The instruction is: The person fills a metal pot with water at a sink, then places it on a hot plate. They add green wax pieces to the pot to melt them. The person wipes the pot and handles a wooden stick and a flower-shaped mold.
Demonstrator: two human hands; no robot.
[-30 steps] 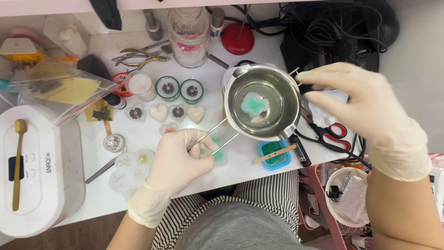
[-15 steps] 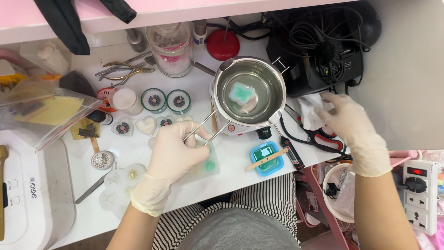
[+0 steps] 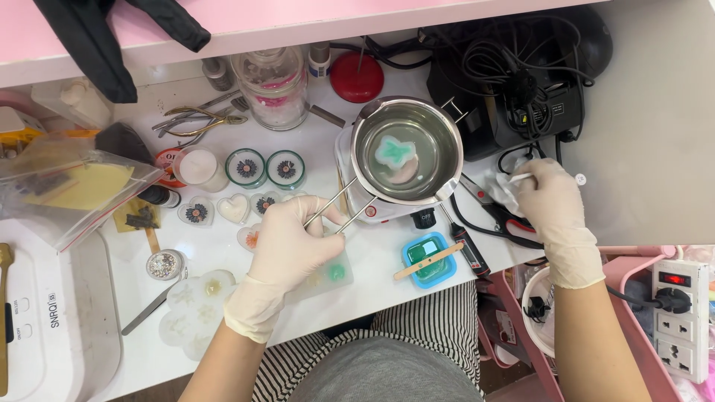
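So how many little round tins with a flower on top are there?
2. One round tin and a second round tin sit side by side on the white table, left of the metal pot. Others may be hidden.

A home craft workbench is being shown by a small melting pot, silicone moulds, pliers and a glitter jar crowding a white table.

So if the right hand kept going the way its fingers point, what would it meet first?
The right hand points up-left with a crumpled white tissue at its fingers. Straight on, it would probably meet the rim of the metal melting pot first, though depth is unclear.
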